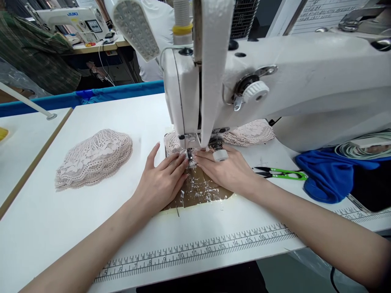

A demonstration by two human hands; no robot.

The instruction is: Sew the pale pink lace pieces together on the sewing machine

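A white sewing machine [189,97] stands over the table, its presser foot [190,154] down near a piece of pale pink lace [172,143]. My left hand [163,175] lies flat with fingers spread, its fingertips on the work just left of the foot. On the other side, my right hand [226,167] rests flat, fingers stretched toward the foot and partly behind a white knob. Under both hands is a brown, tape-covered plate [198,187]. The machine head and my fingers hide part of the lace.
A stack of lace pieces [94,158] lies at left; more lace [252,133] sits behind the needle area. Green thread snips [282,174], a blue cloth [326,175] and a dark phone [372,191] are at right. A printed ruler [195,252] runs along the front edge. A person's plaid sleeve [36,53] shows behind.
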